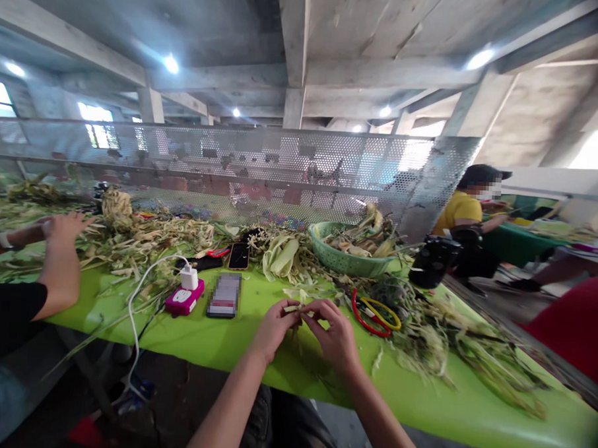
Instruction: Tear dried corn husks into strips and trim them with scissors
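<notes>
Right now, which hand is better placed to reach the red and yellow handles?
Probably your right hand: it's nearer the red and yellow handles than your left hand, though both pinch plant strips.

Bare grey concrete beams (293, 35) and bright white ceiling lights (171, 64) mark a workshop, where heaps of dry, straw-coloured and pale-green plant leaves (194, 236) line the far edge of a long, glossy, bright-green worktop (180, 334) before a grey perforated-metal partition (257, 146). Beyond its right edge, a person in a yellow shirt (459, 208) works at a separate dark-green-covered table (519, 243).
</notes>
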{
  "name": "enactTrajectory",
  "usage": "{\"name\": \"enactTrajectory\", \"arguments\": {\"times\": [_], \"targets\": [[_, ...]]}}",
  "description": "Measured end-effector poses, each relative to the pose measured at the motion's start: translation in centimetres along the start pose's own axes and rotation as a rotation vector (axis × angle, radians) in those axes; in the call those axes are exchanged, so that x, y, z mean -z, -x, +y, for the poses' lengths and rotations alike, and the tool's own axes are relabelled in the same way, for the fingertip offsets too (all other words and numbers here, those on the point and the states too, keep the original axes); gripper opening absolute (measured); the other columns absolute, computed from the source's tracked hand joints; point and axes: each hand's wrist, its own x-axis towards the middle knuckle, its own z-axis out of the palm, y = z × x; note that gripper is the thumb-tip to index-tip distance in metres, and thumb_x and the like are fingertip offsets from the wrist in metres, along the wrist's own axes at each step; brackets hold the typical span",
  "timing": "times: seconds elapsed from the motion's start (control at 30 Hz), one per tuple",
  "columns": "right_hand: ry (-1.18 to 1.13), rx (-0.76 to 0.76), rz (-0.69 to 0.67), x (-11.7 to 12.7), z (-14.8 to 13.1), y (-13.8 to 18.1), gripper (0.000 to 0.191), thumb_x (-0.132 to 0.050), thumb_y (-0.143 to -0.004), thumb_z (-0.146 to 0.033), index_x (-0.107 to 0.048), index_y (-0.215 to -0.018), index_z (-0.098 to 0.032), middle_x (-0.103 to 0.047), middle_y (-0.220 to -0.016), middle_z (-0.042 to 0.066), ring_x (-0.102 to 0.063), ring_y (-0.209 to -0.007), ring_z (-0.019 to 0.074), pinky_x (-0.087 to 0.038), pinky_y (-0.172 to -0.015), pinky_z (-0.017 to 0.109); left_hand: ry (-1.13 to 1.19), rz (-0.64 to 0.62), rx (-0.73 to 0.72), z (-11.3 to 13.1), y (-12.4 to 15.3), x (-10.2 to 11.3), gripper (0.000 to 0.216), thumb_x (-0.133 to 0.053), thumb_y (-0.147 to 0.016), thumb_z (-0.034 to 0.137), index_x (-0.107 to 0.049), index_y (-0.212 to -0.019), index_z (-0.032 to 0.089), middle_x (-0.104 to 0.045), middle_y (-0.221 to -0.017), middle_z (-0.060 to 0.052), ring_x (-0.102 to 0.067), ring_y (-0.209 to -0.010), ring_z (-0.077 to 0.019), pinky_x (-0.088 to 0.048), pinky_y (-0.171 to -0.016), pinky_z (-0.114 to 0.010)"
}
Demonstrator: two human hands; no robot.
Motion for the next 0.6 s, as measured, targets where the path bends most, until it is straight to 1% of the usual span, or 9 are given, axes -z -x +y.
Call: {"name": "enactTrajectory", "arguments": {"times": [0.07,0.13,0.23,0.3,0.37,0.43,0.53,0.6], "targets": [[-0.006,-0.056,0.048,0.03,-0.01,-0.03,0.015,-0.061,-0.081,-0.036,-0.065,-0.078,-0.022,-0.061,-0.078,0.005,-0.055,-0.071,0.0200,-0.044,-0.066,0.031,-0.021,-0.012,-0.002,0.03,0.06,-0.05,0.037,-0.075,-0.064,0.035,-0.063,-0.093,0.015,-0.062,-0.073,-0.002,-0.057,-0.071,-0.0141,-0.041,-0.072,-0.026],[-0.054,-0.130,0.080,0.10,0.06,-0.04,0.021,-0.061,-0.081,-0.041,-0.064,-0.082,-0.021,-0.061,-0.075,0.004,-0.053,-0.068,0.0192,-0.043,-0.063,0.030,-0.023,-0.002,0.002,0.05,0.09,-0.08,0.038,-0.076,-0.063,0.036,-0.064,-0.093,0.015,-0.062,-0.072,-0.002,-0.058,-0.071,-0.0141,-0.042,-0.072,-0.026],[-0.166,-0.231,0.087,0.24,0.10,-0.02,0.032,-0.064,-0.077,-0.048,-0.063,-0.089,-0.019,-0.061,-0.075,0.004,-0.052,-0.066,0.0183,-0.041,-0.061,0.028,-0.003,0.050,-0.003,0.08,0.08,-0.06,0.040,-0.076,-0.063,0.037,-0.063,-0.094,0.015,-0.063,-0.075,-0.002,-0.058,-0.070,-0.0138,-0.042,-0.071,-0.026],[-0.201,-0.276,0.068,0.27,0.06,0.04,0.033,-0.065,-0.075,-0.050,-0.062,-0.084,-0.019,-0.060,-0.071,0.002,-0.051,-0.064,0.0171,-0.039,-0.058,0.027,-0.001,0.074,-0.008,0.14,0.10,-0.02,0.039,-0.075,-0.064,0.036,-0.063,-0.095,0.016,-0.064,-0.077,-0.002,-0.058,-0.071,-0.0137,-0.043,-0.070,-0.025],[-0.192,-0.287,0.021,0.20,0.05,0.11,0.032,-0.063,-0.077,-0.050,-0.060,-0.075,-0.019,-0.057,-0.067,0.001,-0.049,-0.061,0.0159,-0.037,-0.056,0.026,-0.012,0.077,-0.011,0.22,0.15,-0.01,0.038,-0.075,-0.065,0.035,-0.062,-0.096,0.016,-0.064,-0.080,-0.003,-0.058,-0.071,-0.0133,-0.044,-0.069,-0.025],[-0.165,-0.276,-0.019,0.06,0.15,0.18,0.030,-0.063,-0.078,-0.048,-0.060,-0.072,-0.019,-0.057,-0.064,0.000,-0.048,-0.060,0.0152,-0.036,-0.055,0.025,-0.021,0.076,-0.022,0.28,0.22,-0.03,0.037,-0.075,-0.065,0.033,-0.062,-0.096,0.016,-0.064,-0.084,-0.003,-0.058,-0.073,-0.0133,-0.045,-0.070,-0.025],[-0.149,-0.270,-0.034,-0.16,0.47,0.29,0.026,-0.064,-0.077,-0.044,-0.061,-0.076,-0.018,-0.060,-0.067,0.001,-0.051,-0.062,0.0164,-0.039,-0.057,0.026,-0.018,0.086,-0.051,0.31,0.26,-0.09,0.036,-0.075,-0.065,0.033,-0.063,-0.094,0.016,-0.064,-0.089,-0.004,-0.059,-0.076,-0.0142,-0.046,-0.071,-0.025],[-0.149,-0.270,-0.045,-0.26,0.67,0.35,0.024,-0.064,-0.078,-0.043,-0.062,-0.080,-0.018,-0.064,-0.072,0.003,-0.055,-0.066,0.0185,-0.041,-0.060,0.027,-0.007,0.095,-0.064,0.33,0.24,-0.12,0.035,-0.075,-0.065,0.033,-0.063,-0.093,0.016,-0.065,-0.089,-0.004,-0.059,-0.077,-0.0147,-0.047,-0.072,-0.026]]}}
